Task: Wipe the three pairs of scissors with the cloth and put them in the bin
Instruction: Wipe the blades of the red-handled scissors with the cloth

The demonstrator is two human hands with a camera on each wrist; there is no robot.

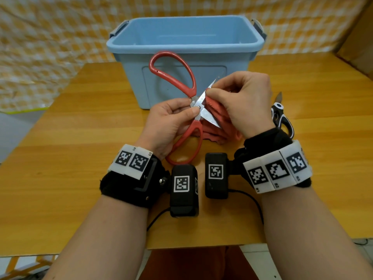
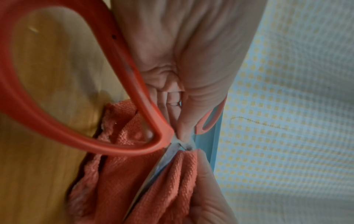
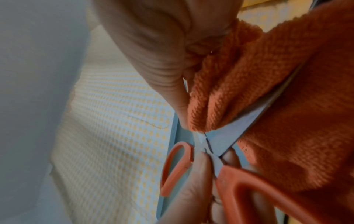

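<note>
Large red-handled scissors (image 1: 181, 77) (image 2: 57, 128) (image 3: 249, 189) are held spread wide above the table, in front of the blue bin (image 1: 181, 43). My left hand (image 1: 171, 118) pinches them at the pivot between thumb and fingers. My right hand (image 1: 242, 104) grips a coral-red cloth (image 1: 218, 118) (image 2: 162, 189) (image 3: 287, 106) and pinches it around the upper blade. The lower blade lies against the cloth folds. A black-and-white pair of scissors (image 1: 281, 116) lies on the table to the right, partly hidden behind my right wrist. No third pair shows.
The wooden table (image 1: 70, 148) has bare surface to the left and right of my hands. A yellow checked sheet (image 1: 50, 37) hangs behind the bin. A cardboard box (image 1: 359, 37) stands at the far right.
</note>
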